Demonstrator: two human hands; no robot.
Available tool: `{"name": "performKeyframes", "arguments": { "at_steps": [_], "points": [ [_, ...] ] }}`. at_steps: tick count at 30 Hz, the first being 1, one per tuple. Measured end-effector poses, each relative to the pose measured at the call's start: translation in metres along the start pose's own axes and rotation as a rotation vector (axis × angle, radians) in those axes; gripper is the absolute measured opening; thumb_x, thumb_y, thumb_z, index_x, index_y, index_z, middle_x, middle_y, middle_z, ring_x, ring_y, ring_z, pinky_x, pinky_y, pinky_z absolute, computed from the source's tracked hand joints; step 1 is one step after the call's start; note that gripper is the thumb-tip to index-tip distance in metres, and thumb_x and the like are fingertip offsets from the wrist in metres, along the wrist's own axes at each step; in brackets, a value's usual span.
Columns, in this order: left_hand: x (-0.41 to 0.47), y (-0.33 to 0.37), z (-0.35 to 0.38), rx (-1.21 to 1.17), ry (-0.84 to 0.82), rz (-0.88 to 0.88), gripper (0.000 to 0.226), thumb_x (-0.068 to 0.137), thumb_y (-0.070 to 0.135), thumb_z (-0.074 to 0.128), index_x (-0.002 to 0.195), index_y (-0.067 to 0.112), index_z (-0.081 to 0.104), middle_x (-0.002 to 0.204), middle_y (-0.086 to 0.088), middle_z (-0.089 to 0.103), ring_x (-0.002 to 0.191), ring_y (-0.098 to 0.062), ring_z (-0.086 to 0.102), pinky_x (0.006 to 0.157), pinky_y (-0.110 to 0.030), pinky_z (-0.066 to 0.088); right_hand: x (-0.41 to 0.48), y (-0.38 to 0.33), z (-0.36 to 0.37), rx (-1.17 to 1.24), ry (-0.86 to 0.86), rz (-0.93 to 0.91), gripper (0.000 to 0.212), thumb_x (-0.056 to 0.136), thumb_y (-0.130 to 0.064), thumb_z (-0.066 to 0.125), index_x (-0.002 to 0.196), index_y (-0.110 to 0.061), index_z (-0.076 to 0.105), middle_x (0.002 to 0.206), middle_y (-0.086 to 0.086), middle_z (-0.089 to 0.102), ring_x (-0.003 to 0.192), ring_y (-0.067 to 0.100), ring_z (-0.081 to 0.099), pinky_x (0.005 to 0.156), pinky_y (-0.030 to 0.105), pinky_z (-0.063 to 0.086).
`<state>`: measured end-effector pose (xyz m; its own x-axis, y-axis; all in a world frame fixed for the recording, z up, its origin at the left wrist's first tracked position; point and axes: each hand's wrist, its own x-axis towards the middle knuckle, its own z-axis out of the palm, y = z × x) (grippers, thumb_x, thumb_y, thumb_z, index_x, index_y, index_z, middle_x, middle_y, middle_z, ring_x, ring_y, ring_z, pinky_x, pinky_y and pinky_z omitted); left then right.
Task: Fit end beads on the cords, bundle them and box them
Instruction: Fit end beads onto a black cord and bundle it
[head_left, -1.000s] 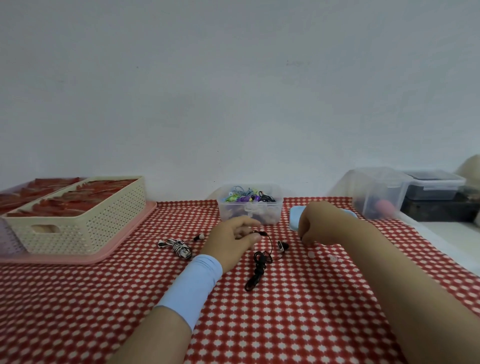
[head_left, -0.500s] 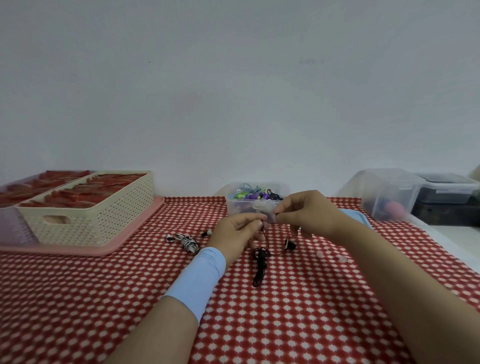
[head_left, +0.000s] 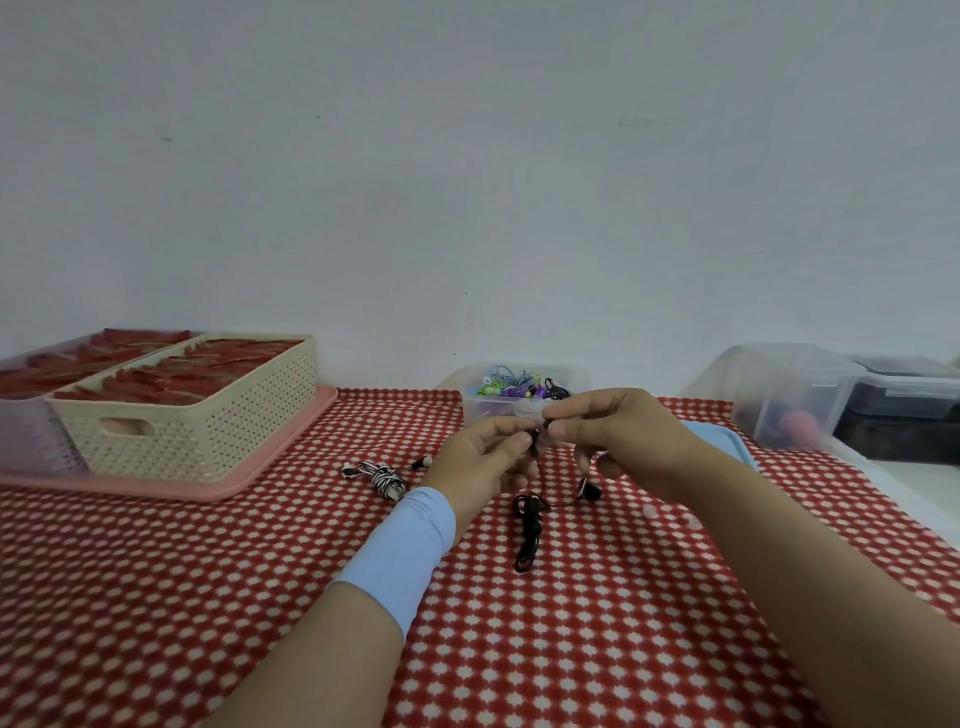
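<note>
A black cord (head_left: 528, 525) lies bundled on the red checked cloth, one end rising up to my hands. My left hand (head_left: 480, 465) pinches that raised end between thumb and fingers. My right hand (head_left: 618, 436) meets it fingertip to fingertip and pinches a small end bead against the cord tip; the bead itself is mostly hidden. The cord's other end, with a black bead (head_left: 589, 489), rests on the cloth under my right hand. A black-and-white bundled cord (head_left: 383, 476) lies to the left. Behind my hands stands a small clear box (head_left: 480, 405) of coloured cords.
A cream perforated basket (head_left: 208, 421) of red items sits on a pink tray (head_left: 291, 447) at the left. A light blue lid (head_left: 719, 441) lies behind my right wrist. Clear and dark lidded containers (head_left: 789, 395) stand at the right. Two pale beads (head_left: 650, 511) lie on the cloth.
My right hand left the cloth at the right and rose to meet my left hand, which lifted the cord end. Both now pinch together above the table.
</note>
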<state>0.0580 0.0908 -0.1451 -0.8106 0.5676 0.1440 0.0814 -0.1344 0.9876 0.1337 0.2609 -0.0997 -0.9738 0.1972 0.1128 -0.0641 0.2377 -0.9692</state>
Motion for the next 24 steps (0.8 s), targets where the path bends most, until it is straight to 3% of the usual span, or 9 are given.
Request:
{"name": "performKeyframes", "arguments": {
  "at_steps": [5, 10, 15, 24],
  "points": [
    [0.0007, -0.0011, -0.0013, 0.011, 0.004, -0.004, 0.02, 0.097, 0.009, 0.057, 0.113, 0.01, 0.07, 0.084, -0.003, 0.072, 0.073, -0.016, 0.066, 0.069, -0.028, 0.054, 0.0015, 0.0037, 0.008, 0.04, -0.033, 0.03, 0.015, 0.086, -0.005, 0.076, 0.1, -0.01, 0.078, 0.075, 0.004, 0.072, 0.051, 0.015, 0.052, 0.042, 0.022, 0.031],
    [0.0, -0.001, -0.0009, -0.005, 0.013, -0.005, 0.021, 0.097, 0.009, 0.057, 0.113, 0.009, 0.071, 0.08, -0.003, 0.071, 0.071, -0.013, 0.065, 0.069, -0.025, 0.055, 0.0007, 0.0016, 0.0056, 0.013, -0.059, 0.042, 0.012, 0.093, -0.013, 0.071, 0.098, -0.008, 0.079, 0.087, 0.008, 0.076, 0.052, 0.014, 0.056, 0.041, 0.022, 0.032],
    [-0.0007, -0.0004, -0.0021, 0.015, 0.0, 0.007, 0.021, 0.096, 0.008, 0.058, 0.112, 0.009, 0.072, 0.083, -0.008, 0.07, 0.071, -0.013, 0.064, 0.069, -0.023, 0.055, -0.0013, 0.0001, 0.003, -0.036, -0.072, 0.04, 0.011, 0.089, -0.01, 0.074, 0.099, -0.009, 0.08, 0.069, 0.002, 0.07, 0.053, 0.012, 0.055, 0.042, 0.021, 0.034],
    [-0.0008, -0.0017, -0.0026, -0.045, -0.012, -0.014, 0.023, 0.095, 0.007, 0.06, 0.115, 0.006, 0.071, 0.087, -0.009, 0.071, 0.071, -0.013, 0.065, 0.068, -0.024, 0.054, 0.0013, 0.0008, -0.0017, 0.063, -0.112, 0.088, 0.011, 0.089, -0.009, 0.073, 0.096, -0.008, 0.081, 0.09, 0.012, 0.074, 0.051, 0.013, 0.055, 0.039, 0.02, 0.032]
  ]
}}
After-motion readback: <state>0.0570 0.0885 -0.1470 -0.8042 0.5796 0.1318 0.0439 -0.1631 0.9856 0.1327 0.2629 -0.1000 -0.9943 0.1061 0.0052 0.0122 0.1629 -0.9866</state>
